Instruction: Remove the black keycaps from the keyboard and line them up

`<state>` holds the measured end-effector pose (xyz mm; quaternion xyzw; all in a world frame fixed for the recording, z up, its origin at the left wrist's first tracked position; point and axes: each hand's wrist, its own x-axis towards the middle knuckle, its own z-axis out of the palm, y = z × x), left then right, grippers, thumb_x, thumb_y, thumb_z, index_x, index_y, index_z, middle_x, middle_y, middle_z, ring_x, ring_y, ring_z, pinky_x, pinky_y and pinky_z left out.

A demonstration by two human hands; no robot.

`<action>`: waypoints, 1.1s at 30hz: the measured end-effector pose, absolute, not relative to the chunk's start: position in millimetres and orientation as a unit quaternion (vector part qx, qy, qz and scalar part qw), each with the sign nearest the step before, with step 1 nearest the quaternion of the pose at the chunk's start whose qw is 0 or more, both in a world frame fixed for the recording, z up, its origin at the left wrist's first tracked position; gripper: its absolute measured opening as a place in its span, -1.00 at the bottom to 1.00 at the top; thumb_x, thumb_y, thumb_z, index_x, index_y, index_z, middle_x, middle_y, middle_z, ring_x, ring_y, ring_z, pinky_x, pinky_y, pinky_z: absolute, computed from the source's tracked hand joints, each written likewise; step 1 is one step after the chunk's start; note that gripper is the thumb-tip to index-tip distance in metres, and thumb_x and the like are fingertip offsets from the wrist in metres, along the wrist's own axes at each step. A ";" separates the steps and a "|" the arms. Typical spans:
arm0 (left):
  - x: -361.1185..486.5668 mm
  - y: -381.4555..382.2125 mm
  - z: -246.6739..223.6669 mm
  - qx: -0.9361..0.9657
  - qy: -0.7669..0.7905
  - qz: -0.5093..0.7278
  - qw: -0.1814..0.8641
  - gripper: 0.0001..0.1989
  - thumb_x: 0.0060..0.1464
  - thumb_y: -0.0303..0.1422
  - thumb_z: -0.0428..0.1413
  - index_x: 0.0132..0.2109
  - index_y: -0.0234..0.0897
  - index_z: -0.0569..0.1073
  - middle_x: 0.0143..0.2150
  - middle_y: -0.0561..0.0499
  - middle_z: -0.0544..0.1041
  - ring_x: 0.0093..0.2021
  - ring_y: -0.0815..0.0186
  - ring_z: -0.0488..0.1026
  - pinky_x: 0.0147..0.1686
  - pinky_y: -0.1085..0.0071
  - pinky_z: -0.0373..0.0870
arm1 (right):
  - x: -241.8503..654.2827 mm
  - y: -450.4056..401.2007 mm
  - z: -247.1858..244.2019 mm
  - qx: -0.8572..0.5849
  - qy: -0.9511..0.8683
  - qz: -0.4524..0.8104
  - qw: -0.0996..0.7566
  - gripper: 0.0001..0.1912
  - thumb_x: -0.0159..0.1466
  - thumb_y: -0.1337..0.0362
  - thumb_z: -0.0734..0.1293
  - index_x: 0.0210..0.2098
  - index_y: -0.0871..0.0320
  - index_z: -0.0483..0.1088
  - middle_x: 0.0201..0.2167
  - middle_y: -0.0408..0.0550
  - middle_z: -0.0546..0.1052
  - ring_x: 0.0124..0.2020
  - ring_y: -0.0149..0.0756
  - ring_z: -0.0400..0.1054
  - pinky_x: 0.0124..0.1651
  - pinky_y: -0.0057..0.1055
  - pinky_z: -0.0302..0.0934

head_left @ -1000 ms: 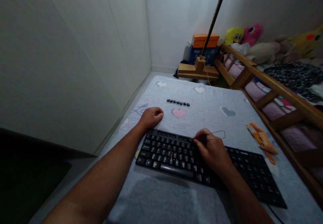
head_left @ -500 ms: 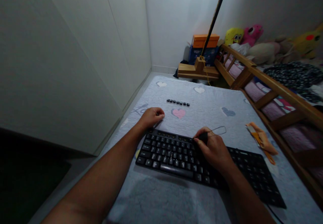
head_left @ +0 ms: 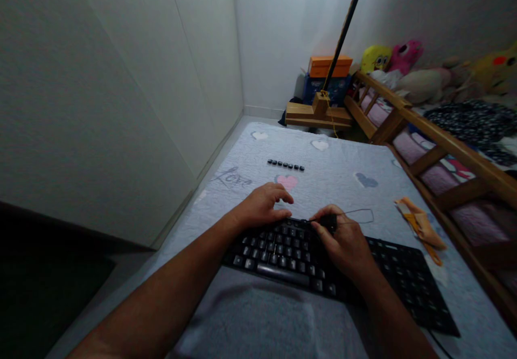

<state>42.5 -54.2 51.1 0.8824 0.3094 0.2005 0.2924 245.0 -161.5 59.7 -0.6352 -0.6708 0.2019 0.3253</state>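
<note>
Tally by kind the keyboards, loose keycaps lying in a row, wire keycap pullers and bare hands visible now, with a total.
Keyboard: 1
Loose keycaps: 7
Wire keycap puller: 1
Hands, left hand and right hand: 2
Total: 11

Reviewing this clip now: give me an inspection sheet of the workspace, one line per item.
Surface: pale blue cloth with printed hearts and lettering.
Things in use: black keyboard; wire-loop tool; seven small black pieces in a row beyond the keyboard.
Clutter: orange items at the right, too dim to identify.
Hands: left hand open at the keyboard's far edge, nothing seen in it; right hand gripping the wire-loop tool over the keyboard.
Cables: dark cable at the keyboard's near right corner.
Surroundings: white cabinet left; wooden rail and plush toys right.
</note>
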 end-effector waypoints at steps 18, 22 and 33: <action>58.8 -76.0 58.0 0.918 0.275 0.164 0.235 -0.89 0.04 -0.37 0.18 -0.24 -0.21 0.55 -0.27 -0.01 0.54 -0.19 0.24 0.43 -0.17 0.33 0.33 | 234.5 -168.6 66.7 -0.610 -0.681 0.194 0.356 -0.90 0.25 0.32 0.24 -0.34 0.13 0.40 -0.38 -0.08 0.52 -0.34 -0.31 0.43 -0.25 -0.40 0.26; 59.0 -76.6 57.8 0.919 0.275 0.169 0.227 -0.90 0.02 -0.38 0.17 -0.26 -0.22 0.55 -0.28 -0.01 0.54 -0.20 0.24 0.43 -0.17 0.34 0.33 | 236.5 -168.5 61.5 -0.610 -0.674 0.196 0.367 -0.93 0.21 0.34 0.25 -0.34 0.12 0.38 -0.41 -0.11 0.50 -0.37 -0.31 0.40 -0.26 -0.39 0.24; 56.5 -77.1 61.7 0.915 0.261 0.195 0.239 -0.89 0.04 -0.38 0.19 -0.24 -0.26 0.53 -0.27 0.00 0.54 -0.20 0.28 0.44 -0.17 0.37 0.31 | 239.4 -167.6 55.3 -0.566 -0.691 0.176 0.414 -0.83 0.16 0.46 0.19 -0.44 0.12 0.35 -0.26 -0.05 0.43 -0.19 -0.26 0.34 -0.12 -0.34 0.21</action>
